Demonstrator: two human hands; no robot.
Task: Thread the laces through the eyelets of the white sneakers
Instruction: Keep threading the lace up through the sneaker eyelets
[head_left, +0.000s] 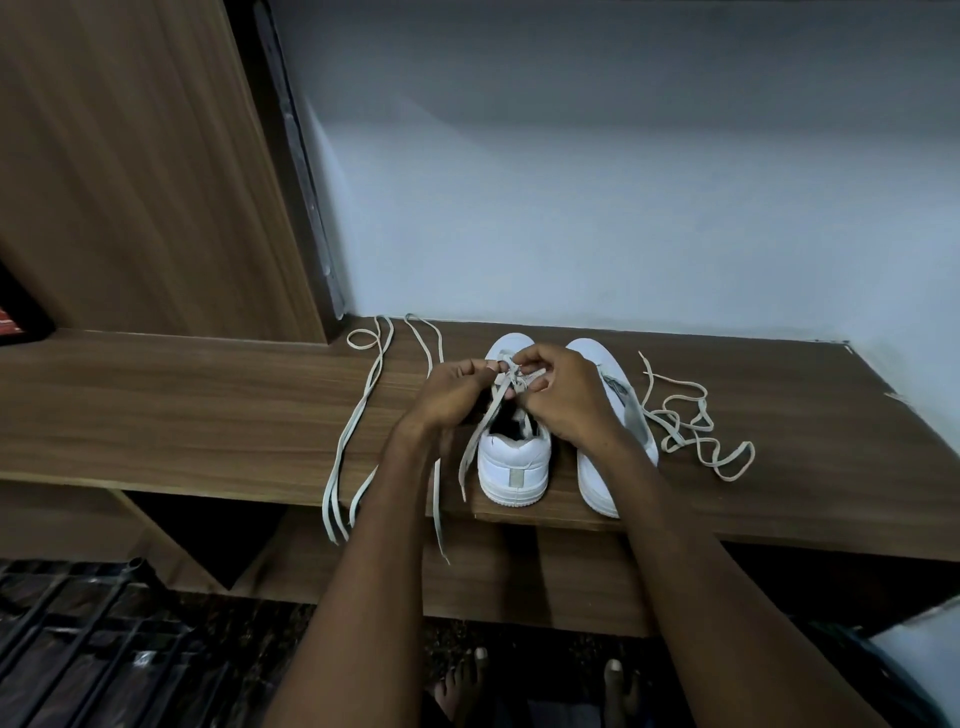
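Note:
Two white sneakers stand side by side on a wooden shelf (208, 415), heels toward me. Over the left sneaker (514, 462) my left hand (452, 395) and my right hand (566, 395) meet at its front eyelets, each pinching the pale lace (480, 441) that runs through the shoe. One end of this lace trails down past the heel. My right forearm covers part of the right sneaker (592, 358). A second lace (691, 426) lies in a loose tangle to the right of that shoe.
Long lace strands (358, 410) stretch across the shelf on the left and hang over its front edge. A wooden panel (130, 171) rises at the left and a pale wall (623, 182) stands behind. Below are a black metal rack (78, 649) and bare feet (467, 680).

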